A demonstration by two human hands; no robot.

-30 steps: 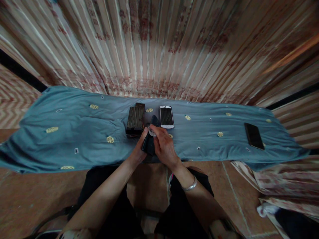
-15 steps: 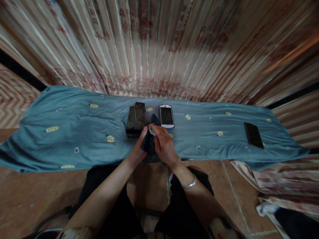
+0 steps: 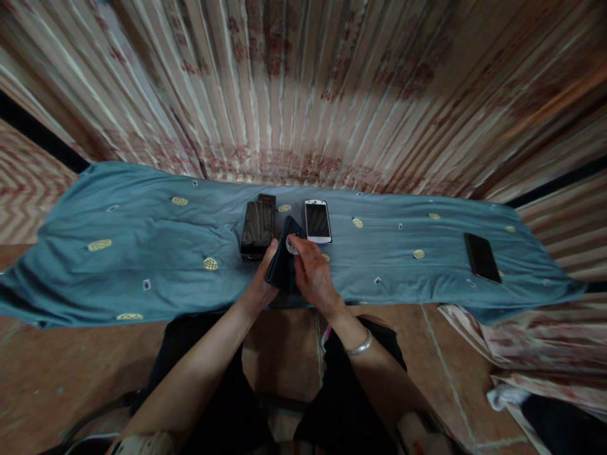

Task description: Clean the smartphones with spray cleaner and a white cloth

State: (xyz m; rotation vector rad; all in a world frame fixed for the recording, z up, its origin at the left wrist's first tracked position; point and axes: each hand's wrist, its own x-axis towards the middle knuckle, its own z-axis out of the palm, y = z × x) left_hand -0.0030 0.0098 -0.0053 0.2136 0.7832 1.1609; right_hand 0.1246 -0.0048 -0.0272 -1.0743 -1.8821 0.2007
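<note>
L hand (image 3: 262, 282) grips dark phone (image 3: 283, 262) upright; R hand (image 3: 313, 276) pinches small white bit (image 3: 290, 248) on it. Risk: phone slips, hits black phone (image 3: 257, 230) on cloth (image 3: 142, 253).

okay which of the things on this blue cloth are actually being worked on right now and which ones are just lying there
In hand:
dark phone, held by left hand
small white pad, pressed on it by right hand

Lying about:
dark phones stacked, left of the hands
white phone, just beyond them
black phone, far right
blue cloth
</note>
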